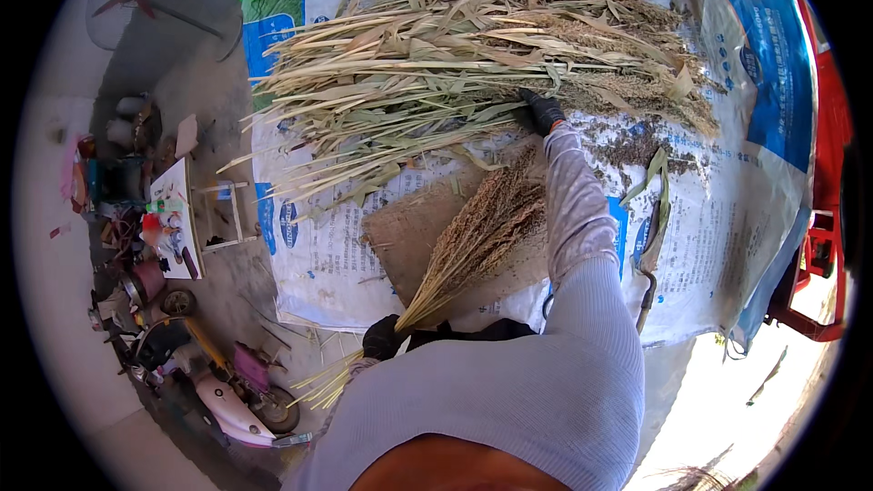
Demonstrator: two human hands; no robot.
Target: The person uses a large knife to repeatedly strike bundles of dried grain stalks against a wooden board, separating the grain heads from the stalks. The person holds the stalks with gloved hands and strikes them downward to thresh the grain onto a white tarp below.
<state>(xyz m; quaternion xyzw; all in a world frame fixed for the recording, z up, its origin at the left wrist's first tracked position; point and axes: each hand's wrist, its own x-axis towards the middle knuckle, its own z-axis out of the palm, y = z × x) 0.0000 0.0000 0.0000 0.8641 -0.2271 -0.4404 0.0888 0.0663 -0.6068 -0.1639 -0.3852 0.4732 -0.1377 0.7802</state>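
Observation:
My left hand (382, 338), in a black glove, is closed around the stems of a bundle of dried sorghum stalks (473, 235). The bundle's brown seed heads fan out up and right over a flat brown board (405, 244), and its cut ends stick out below the hand. My right hand (543, 113), also in a black glove, reaches to the near edge of a large pile of sorghum stalks (409, 64). Its fingers look curled around a stalk there, partly hidden among leaves. Stems in the pile point left, seed heads right.
White and blue woven sheeting (700, 245) covers the work surface. On its right side lies a hooked tool (647, 300) beside a dry leaf. Loose seeds (627, 147) are scattered near the pile. Red framing (823, 245) edges the right. A scooter (227, 395) and a small table (177, 218) stand left.

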